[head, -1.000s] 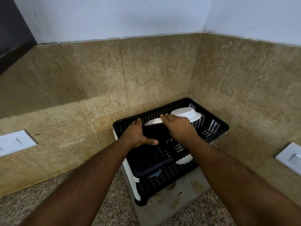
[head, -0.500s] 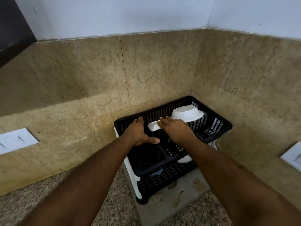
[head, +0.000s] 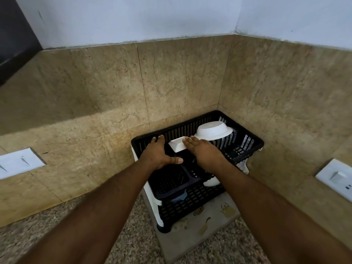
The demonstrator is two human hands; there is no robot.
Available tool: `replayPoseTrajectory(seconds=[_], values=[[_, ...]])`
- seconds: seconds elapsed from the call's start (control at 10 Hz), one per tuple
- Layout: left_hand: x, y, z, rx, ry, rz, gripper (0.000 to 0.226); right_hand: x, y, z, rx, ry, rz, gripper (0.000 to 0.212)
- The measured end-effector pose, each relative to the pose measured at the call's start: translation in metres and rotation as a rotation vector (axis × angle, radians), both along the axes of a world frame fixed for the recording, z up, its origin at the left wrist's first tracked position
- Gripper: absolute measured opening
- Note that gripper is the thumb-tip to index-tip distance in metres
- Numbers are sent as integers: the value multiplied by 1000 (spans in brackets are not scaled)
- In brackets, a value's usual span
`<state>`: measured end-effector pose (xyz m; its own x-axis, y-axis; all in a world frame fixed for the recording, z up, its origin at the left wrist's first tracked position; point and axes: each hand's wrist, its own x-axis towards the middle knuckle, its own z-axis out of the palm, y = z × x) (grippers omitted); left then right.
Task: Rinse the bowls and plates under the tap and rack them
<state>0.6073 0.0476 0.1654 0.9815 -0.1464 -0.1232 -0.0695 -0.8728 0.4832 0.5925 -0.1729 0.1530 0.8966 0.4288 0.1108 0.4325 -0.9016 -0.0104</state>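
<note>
The right hand (head: 204,156) is lowering a plate (head: 178,146) into the rack (head: 192,195); the left hand (head: 159,156), flat, is steadying its rim. Best seat it upright before letting go.

Black slotted rack (head: 245,147) on white legs; white bowl (head: 213,130) and white dish (head: 178,145) inside. Speckled brown-grey counter (head: 133,242), veined tan tiles (head: 181,82), pale blue wall (head: 133,18) at the top.

I read this as a home kitchen corner: beyond my hands (head: 204,156) stands a black dish rack (head: 192,195) on a drying mat (head: 213,225), on a speckled stone counter (head: 133,237). Tan tiled walls (head: 171,82) carry wall switches (head: 18,162) left and right; the dark panel (head: 13,35) upper left is perhaps a window.
</note>
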Motion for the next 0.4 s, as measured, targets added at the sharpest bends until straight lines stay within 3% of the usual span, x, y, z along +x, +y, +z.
replayPoseTrajectory(seconds=[0.1,0.2,0.4], values=[[-17,-5,10,66,-150,-28,123,-18,-1,5,119,16,-37,74],[-45,-15,18,95,-301,-108,80,-50,-6,10,285,45,-93,63],[-117,-50,29,-115,-296,-320,58,-137,-41,23,520,-74,-270,46]])
